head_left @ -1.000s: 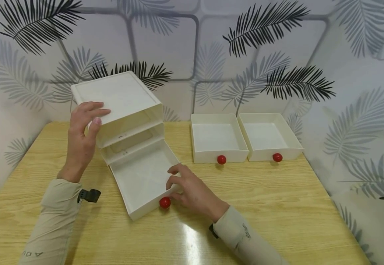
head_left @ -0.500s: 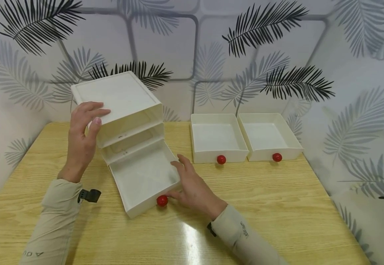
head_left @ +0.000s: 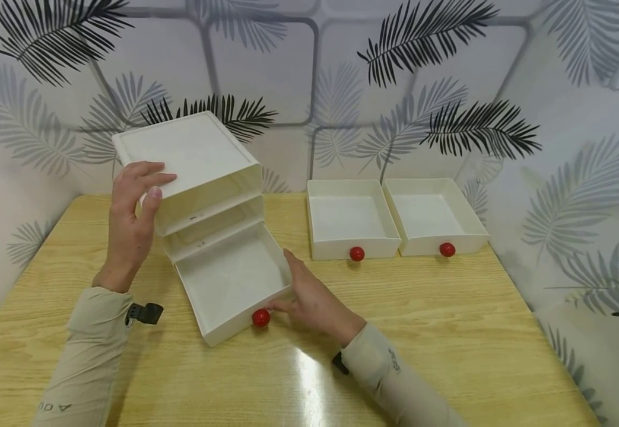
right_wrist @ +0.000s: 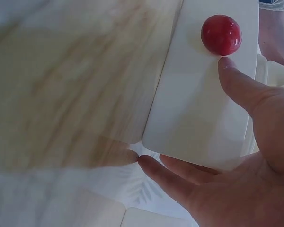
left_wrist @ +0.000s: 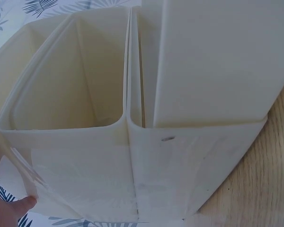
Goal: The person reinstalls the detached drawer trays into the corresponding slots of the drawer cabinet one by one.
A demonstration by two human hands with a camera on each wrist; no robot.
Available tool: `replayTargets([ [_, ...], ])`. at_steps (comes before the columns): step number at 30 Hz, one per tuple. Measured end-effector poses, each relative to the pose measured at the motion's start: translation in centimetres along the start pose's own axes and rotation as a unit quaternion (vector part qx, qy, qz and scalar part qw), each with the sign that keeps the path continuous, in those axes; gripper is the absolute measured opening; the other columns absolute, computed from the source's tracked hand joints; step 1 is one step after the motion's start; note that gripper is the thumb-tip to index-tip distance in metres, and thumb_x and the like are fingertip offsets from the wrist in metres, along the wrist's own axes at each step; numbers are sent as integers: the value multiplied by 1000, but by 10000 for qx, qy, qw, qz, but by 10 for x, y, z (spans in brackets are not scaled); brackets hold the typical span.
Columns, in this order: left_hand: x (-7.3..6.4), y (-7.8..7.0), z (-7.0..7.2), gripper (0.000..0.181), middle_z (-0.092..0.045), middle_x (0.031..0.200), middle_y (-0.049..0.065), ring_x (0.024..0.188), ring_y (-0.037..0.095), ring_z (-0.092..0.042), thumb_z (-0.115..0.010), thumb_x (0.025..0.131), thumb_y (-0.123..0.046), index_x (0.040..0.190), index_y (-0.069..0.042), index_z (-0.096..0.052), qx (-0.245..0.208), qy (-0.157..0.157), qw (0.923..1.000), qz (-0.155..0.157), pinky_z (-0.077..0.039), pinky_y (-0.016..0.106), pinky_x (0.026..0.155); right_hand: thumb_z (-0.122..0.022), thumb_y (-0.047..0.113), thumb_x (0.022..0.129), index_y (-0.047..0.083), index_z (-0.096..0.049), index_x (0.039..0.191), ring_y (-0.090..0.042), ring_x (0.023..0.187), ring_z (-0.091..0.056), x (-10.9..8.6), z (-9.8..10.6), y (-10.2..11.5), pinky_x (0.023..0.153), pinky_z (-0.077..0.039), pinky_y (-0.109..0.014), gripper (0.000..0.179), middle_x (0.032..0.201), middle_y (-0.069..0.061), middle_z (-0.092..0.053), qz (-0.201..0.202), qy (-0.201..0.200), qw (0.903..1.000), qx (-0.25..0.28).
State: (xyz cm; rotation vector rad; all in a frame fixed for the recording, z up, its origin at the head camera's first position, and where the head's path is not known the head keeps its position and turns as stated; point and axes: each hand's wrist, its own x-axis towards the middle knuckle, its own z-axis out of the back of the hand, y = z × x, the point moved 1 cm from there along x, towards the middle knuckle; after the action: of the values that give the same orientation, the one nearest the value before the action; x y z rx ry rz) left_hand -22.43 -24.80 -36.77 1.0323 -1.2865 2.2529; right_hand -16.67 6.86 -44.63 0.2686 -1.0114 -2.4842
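My left fingers [head_left: 154, 179] lay spread over left edge of white cabinet [head_left: 189, 148]. Drawer [head_left: 234, 277] jutted from lowest compartment above bench [head_left: 448, 332]; my right fingers [right_wrist: 168, 179] spread round its corner, thumb just beside red knob [right_wrist: 221, 35].

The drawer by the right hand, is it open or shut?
Open: the drawer juts out of the white cabinet, its inside showing.
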Motion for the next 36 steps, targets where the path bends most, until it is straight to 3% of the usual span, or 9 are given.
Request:
replayTargets([
  [13,1,1,0,38,-62,141,19,146,25,-41,-48,104,-23,121,-2,-74,18,-13,10000,22,-20,37,125,-69,44,97,4,-7,167,-32,160,-26,3,1,-2,127,-29,-46,102,174,-18,-16,3,240,9997,25],
  [24,0,1,-2,39,-62,141,18,145,27,-42,-48,104,-25,120,-2,-75,-3,-68,10000,23,-20,36,125,-68,44,98,5,-6,168,-32,160,-25,6,1,-5,128,-28,-47,101,174,-18,-16,100,225,9996,151],
  [36,1,-29,-3,39,-61,136,29,141,33,-44,-49,102,-20,117,8,-72,-287,-239,9992,-145,-22,35,124,-69,44,97,13,-5,169,-28,161,-22,8,3,-9,130,-24,-46,101,176,-10,-15,9,258,9972,697],
])
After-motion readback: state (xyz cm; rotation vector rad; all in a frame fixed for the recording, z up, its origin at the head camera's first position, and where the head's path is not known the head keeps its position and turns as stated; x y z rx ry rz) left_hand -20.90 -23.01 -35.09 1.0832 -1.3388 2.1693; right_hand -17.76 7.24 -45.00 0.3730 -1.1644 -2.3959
